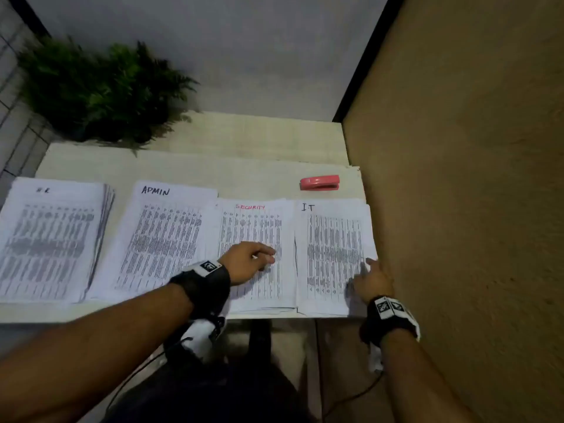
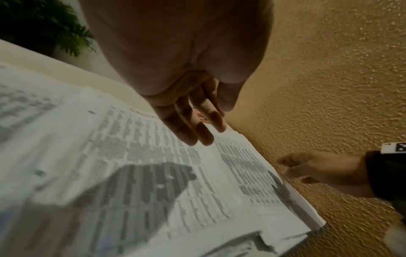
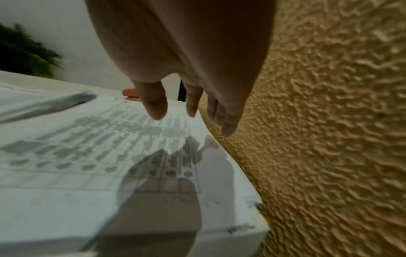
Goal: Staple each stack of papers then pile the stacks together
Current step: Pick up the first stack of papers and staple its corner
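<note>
Four stacks of printed paper lie in a row on the pale table (image 1: pixel 244 141): one at the far left (image 1: pixel 45 239), ADMIN (image 1: pixel 161 239), SECURITY (image 1: pixel 253 233) and IT (image 1: pixel 332 239). A pink stapler (image 1: pixel 319 182) sits on the table behind the IT stack. My left hand (image 1: pixel 259 254) hovers over the SECURITY stack (image 2: pixel 153 165) with relaxed, straight fingers (image 2: pixel 197 132), holding nothing. My right hand (image 1: pixel 369 276) is over the right edge of the IT stack (image 3: pixel 110 156), next to the wall, fingers (image 3: pixel 191 104) extended and empty. The stapler (image 3: pixel 129 93) shows just past the thumb.
A rough tan wall (image 1: pixel 457 209) runs right along the table's right edge. A green potted plant (image 1: pixel 97 90) stands at the back left corner. A grey wall (image 1: pixel 244 56) closes the back. Bare table lies behind the stacks.
</note>
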`<action>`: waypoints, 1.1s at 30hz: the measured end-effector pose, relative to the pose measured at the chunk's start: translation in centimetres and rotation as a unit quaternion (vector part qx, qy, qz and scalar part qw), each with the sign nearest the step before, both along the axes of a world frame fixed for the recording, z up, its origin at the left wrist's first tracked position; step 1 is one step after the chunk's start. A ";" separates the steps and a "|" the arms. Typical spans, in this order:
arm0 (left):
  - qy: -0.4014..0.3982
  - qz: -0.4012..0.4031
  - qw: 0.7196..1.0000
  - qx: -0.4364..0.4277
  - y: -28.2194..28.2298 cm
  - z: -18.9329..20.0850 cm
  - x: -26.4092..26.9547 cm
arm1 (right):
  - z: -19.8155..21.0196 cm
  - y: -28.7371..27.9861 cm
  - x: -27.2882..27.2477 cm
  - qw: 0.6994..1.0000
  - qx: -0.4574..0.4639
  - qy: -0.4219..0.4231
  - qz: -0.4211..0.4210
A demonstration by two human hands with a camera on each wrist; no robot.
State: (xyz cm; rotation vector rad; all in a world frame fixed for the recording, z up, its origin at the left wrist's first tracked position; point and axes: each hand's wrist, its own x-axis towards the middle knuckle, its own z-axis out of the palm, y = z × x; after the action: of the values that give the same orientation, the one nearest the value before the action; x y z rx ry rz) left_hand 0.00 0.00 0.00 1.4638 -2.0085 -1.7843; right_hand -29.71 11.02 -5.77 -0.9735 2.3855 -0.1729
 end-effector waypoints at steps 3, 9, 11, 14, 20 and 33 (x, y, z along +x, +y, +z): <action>-0.011 -0.004 1.000 0.011 1.4 -1.5 -3.0 | -0.9 0.6 -1.5 0.999 0.027 -0.007 -0.045; -0.093 -0.044 0.995 0.020 4.1 -3.8 -8.4 | -2.9 1.2 -2.1 0.996 0.042 -0.029 -0.080; -0.114 -0.023 0.993 0.034 4.5 -4.4 -9.5 | -3.1 0.8 -2.6 0.995 0.040 -0.039 -0.083; -0.136 -0.008 0.990 0.038 5.0 -5.0 -10.3 | -3.5 0.2 -2.7 0.994 0.037 -0.054 -0.083; -0.128 -0.013 0.991 0.044 5.1 -5.3 -10.8 | -2.7 -0.2 -2.9 0.990 -0.010 -0.069 -0.123; -0.123 -0.040 0.991 0.037 4.4 -5.1 -11.0 | -2.9 -1.5 -1.9 0.984 -0.023 0.001 -0.179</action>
State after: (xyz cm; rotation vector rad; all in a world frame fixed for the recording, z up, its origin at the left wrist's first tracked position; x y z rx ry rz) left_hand -11.02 4.44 -5.14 1.7255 -2.1628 -1.8055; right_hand -31.61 9.53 -8.64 -0.5557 2.5508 -0.3609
